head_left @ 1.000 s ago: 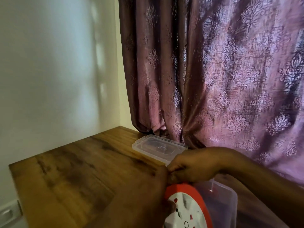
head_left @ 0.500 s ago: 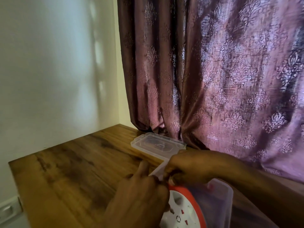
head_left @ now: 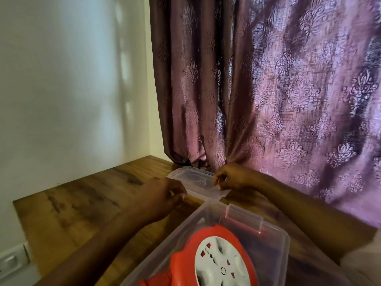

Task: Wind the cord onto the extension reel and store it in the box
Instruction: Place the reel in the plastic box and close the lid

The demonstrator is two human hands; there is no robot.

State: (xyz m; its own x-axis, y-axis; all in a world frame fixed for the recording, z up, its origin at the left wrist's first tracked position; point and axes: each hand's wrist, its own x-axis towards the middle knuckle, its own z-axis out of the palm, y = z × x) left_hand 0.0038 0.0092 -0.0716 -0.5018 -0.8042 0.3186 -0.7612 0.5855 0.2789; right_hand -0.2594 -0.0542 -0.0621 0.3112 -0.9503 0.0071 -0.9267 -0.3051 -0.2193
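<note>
On the wooden desk [head_left: 68, 205] by the curtain [head_left: 288, 89], my reel [head_left: 216, 259] sits in the box [head_left: 285, 242]; my right hand [head_left: 233, 178] pinches the lid [head_left: 193, 180] to bring it over, and my left hand [head_left: 162, 195] curls at its near edge.

The picture's bottom edge cuts off the extension reel [head_left: 214, 259] and its clear box [head_left: 274, 240] at the table's [head_left: 68, 205] near edge, hiding the cord.

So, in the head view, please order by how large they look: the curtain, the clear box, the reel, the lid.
1. curtain
2. clear box
3. reel
4. lid
Box and reel sit nearest the camera and are cropped, so true sizes are unsure.
</note>
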